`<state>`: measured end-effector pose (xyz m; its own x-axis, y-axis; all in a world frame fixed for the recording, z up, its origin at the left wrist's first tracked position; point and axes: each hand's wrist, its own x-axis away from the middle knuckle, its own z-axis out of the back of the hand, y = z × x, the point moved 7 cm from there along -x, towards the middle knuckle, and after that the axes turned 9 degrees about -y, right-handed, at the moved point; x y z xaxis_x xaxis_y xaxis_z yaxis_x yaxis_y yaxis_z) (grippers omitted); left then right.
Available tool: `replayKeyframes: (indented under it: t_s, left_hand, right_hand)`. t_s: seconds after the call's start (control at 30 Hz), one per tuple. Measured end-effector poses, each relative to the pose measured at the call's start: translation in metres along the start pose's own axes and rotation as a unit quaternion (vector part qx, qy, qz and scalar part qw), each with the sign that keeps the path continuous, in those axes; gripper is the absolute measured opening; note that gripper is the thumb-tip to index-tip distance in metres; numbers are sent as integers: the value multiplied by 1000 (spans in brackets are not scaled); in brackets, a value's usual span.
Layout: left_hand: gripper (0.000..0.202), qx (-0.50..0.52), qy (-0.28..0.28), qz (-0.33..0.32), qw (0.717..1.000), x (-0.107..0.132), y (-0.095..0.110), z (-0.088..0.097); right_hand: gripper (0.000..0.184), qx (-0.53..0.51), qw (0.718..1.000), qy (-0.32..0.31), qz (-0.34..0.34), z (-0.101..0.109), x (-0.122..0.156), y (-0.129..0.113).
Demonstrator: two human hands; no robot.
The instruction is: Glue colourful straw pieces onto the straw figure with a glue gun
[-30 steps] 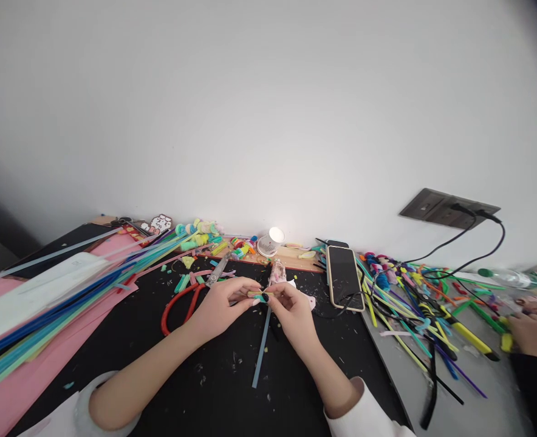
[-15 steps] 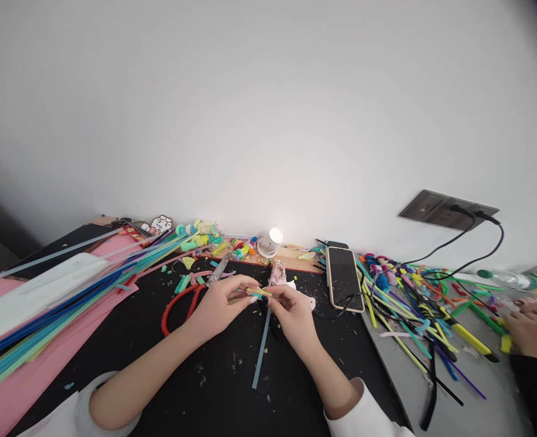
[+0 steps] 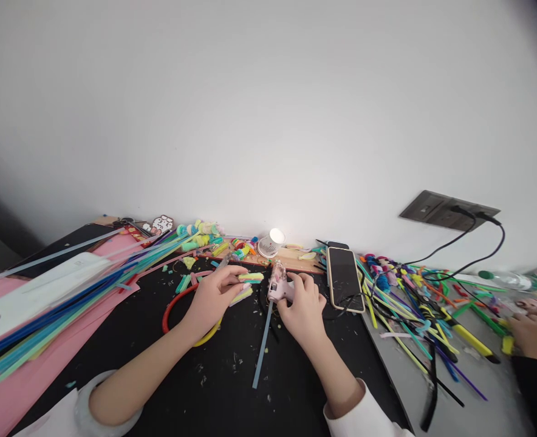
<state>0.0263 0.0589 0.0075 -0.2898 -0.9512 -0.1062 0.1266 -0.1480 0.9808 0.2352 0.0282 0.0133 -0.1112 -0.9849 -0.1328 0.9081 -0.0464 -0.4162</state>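
Strips [image 3: 251, 277] sit pinched in our left hand [image 3: 214, 300]; our right hand [image 3: 304, 306] curls round the glue gun [image 3: 276, 289] on the table [image 3: 223, 382], grip unclear. Taking it up seems underway, needing a firm hold.

Glue gun [image 3: 276, 287] left of phone [image 3: 345, 276]

Table [image 3: 232, 394] surface black, bearing loose scraps [image 3: 184, 283], red-handled scissors [image 3: 170, 303], a pink sheet [image 3: 59, 361] at left, a phone [image 3: 344, 278] at right.
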Motion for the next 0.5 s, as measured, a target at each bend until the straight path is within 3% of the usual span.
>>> replayKeyframes:
  t_s: [0.13,0.37,0.5]
  left_hand:
    - [26,10,1,5,1000,0,-1,0]
    - [22,10,9,-9,1000,-1,3,2]
    - [24,25,13,3,1000,-2,1,3]
  right_hand:
    - [54,77,995,-51,-28,-6,-2,3]
    - [46,78,996,3,-34,-9,-7,16]
    - [41,85,996,2,-34,-9,-8,19]
